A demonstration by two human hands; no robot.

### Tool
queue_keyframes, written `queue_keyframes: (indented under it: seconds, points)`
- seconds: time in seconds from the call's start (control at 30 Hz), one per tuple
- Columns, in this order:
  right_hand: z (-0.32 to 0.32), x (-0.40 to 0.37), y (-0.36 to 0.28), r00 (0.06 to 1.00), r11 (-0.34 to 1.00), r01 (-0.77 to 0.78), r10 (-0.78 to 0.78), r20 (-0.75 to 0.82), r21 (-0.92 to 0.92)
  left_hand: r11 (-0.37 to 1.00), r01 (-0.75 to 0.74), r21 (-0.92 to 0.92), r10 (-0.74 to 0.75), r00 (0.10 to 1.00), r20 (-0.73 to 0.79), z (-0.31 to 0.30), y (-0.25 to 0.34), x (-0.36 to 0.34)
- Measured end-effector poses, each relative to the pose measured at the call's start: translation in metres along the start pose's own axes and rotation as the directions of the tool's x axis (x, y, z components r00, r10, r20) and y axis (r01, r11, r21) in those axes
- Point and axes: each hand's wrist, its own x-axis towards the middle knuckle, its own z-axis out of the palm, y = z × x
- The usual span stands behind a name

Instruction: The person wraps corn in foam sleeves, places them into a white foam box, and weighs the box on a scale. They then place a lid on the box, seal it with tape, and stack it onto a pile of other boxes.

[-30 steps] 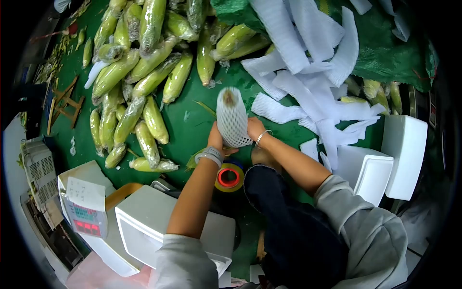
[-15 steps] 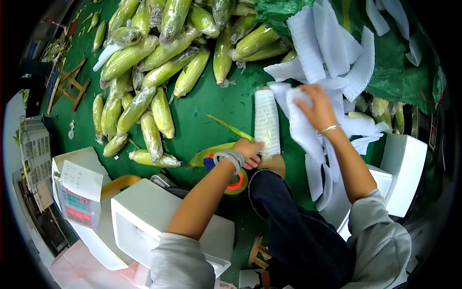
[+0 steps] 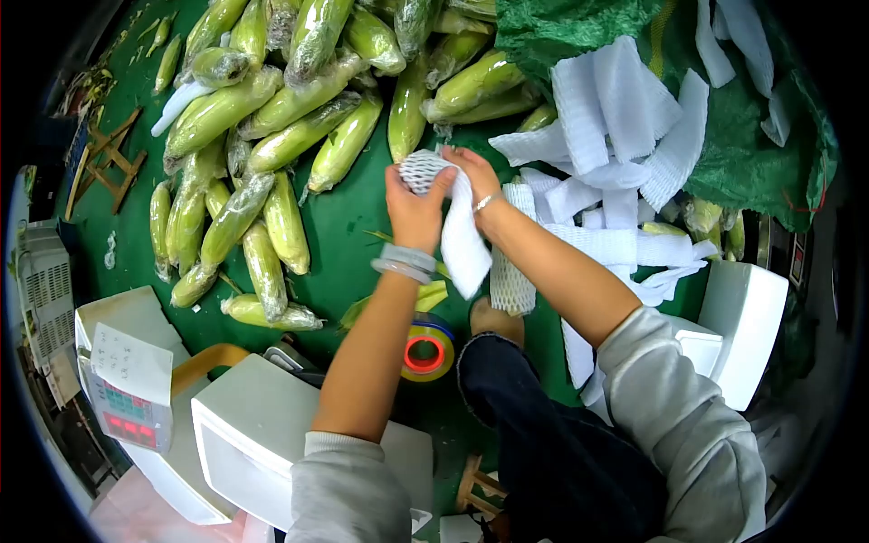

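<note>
Beside our knee sit a white foam box (image 3: 272,434), its contents unseen, and a tape roll (image 3: 425,348). Beyond, our left hand (image 3: 412,213) and right hand (image 3: 472,172) pinch a foam net sleeve (image 3: 463,249) by its mouth, which points away; its length hangs toward us. Farthest lie wrapped corn cobs (image 3: 299,131).

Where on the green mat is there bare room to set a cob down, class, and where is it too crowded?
Bare green mat runs between the corn pile and the left hand, down toward the tape roll. Right of the right hand, foam sleeves crowd it. Both hands grip a net sleeve.
</note>
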Motion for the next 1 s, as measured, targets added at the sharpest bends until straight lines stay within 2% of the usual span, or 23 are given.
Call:
queue_keyframes:
  seconds: [0.03, 0.07, 0.1, 0.13, 0.17, 0.23, 0.27, 0.3, 0.37, 0.4, 0.43, 0.47, 0.5, 0.53, 0.57, 0.63, 0.7, 0.77, 0.83, 0.87, 0.9, 0.97, 1.0]
  points:
    - [-0.015, 0.029, 0.006, 1.000, 1.000, -0.002, 0.002, -0.002, -0.006, 0.995, 0.082, -0.057, -0.078, 0.994, 0.074, -0.008, 0.001, 0.008]
    - [-0.034, 0.066, 0.013, 1.000, 0.991, -0.015, 0.012, -0.024, -0.132, 0.949, 0.235, -0.210, -0.179, 0.950, 0.256, -0.018, -0.003, 0.021]
    - [-0.029, 0.071, 0.007, 0.999, 0.966, -0.030, 0.019, -0.047, -0.256, 0.929, 0.280, -0.243, -0.187, 0.920, 0.344, -0.029, -0.005, 0.032]
    - [-0.027, 0.071, 0.003, 0.986, 0.985, -0.168, 0.168, 0.011, -0.033, 0.916, 0.305, -0.259, -0.209, 0.916, 0.342, -0.041, -0.007, 0.045]
    - [-0.014, 0.064, -0.002, 0.985, 0.985, -0.169, 0.170, 0.008, -0.039, 0.903, 0.328, -0.277, -0.227, 0.913, 0.340, -0.052, -0.014, 0.060]
    - [0.001, 0.058, -0.004, 0.985, 0.882, -0.074, 0.138, 0.106, -0.465, 0.938, 0.214, -0.272, -0.208, 0.977, 0.050, -0.060, -0.032, 0.090]
    - [-0.009, 0.075, 0.003, 0.964, 0.670, 0.136, 0.080, 0.254, -0.730, 0.981, 0.148, -0.123, -0.164, 0.978, -0.129, -0.058, -0.047, 0.103]
    - [-0.002, 0.069, -0.002, 0.935, 0.229, 0.353, -0.133, 0.330, -0.907, 0.861, -0.040, 0.507, 0.105, 0.989, -0.100, -0.069, -0.066, 0.118]
    - [0.004, 0.073, 0.011, 0.859, -0.069, 0.329, -0.393, 0.329, -0.942, 0.675, -0.133, 0.726, 0.140, 0.989, 0.051, -0.058, -0.088, 0.131]
    - [0.006, 0.076, 0.018, 0.862, -0.067, 0.319, -0.395, 0.319, -0.945, 0.554, -0.224, 0.802, 0.113, 0.975, 0.194, -0.065, -0.121, 0.153]
    - [0.006, 0.078, 0.026, 0.855, 0.092, 0.320, -0.456, 0.246, -0.943, 0.556, -0.225, 0.800, 0.106, 0.974, 0.200, -0.066, -0.123, 0.159]
    - [0.006, 0.078, 0.030, 0.848, 0.248, 0.326, -0.503, 0.167, -0.912, 0.557, -0.368, 0.744, 0.180, 0.929, 0.325, -0.068, -0.124, 0.161]
    - [0.007, 0.075, 0.029, 0.848, 0.249, 0.325, -0.503, 0.165, -0.912, 0.545, -0.504, 0.670, 0.256, 0.861, 0.440, -0.063, -0.104, 0.155]
    - [0.008, 0.072, 0.028, 0.844, 0.275, 0.332, -0.513, 0.155, -0.902, 0.996, -0.090, 0.011, 0.083, 0.954, 0.287, -0.056, -0.089, 0.134]
    - [0.010, 0.066, 0.024, 0.839, 0.300, 0.340, -0.525, 0.143, -0.891, 0.997, 0.055, 0.047, -0.060, 0.992, 0.111, -0.057, -0.076, 0.127]
    - [0.017, 0.031, 0.006, 0.835, 0.257, 0.360, -0.518, 0.187, -0.897, 0.982, 0.135, 0.133, -0.153, 0.979, 0.134, -0.053, -0.029, 0.099]
    - [0.022, -0.012, -0.009, 0.832, 0.457, 0.492, -0.498, 0.245, -0.741, 0.988, 0.122, -0.098, -0.119, 0.992, 0.030, -0.033, 0.018, 0.057]
    - [0.021, -0.057, -0.015, 0.881, 0.599, 0.442, -0.431, 0.196, -0.668, 0.984, 0.172, -0.049, -0.169, 0.984, 0.062, -0.035, 0.040, 0.019]
    - [0.013, -0.090, -0.010, 0.881, 0.645, 0.454, -0.429, 0.201, -0.615, 0.976, 0.220, 0.011, -0.220, 0.972, 0.084, -0.037, 0.046, -0.015]
    - [0.008, -0.101, -0.007, 0.943, 0.709, 0.300, -0.323, 0.085, -0.638, 0.951, 0.310, -0.023, -0.308, 0.950, 0.051, -0.035, 0.047, -0.028]
    - [0.003, -0.100, 0.000, 0.941, 0.714, 0.304, -0.327, 0.084, -0.630, 0.916, 0.396, -0.060, -0.396, 0.918, 0.023, -0.033, 0.047, -0.035]
    - [0.003, -0.095, 0.010, 0.913, 0.792, 0.353, -0.408, -0.003, -0.498, 0.934, 0.357, -0.005, -0.357, 0.934, 0.032, -0.036, 0.039, -0.038]
    - [0.009, -0.098, 0.001, 0.918, 0.729, 0.291, -0.394, -0.033, -0.619, 0.949, 0.314, 0.034, -0.315, 0.948, 0.039, -0.038, 0.032, -0.038]
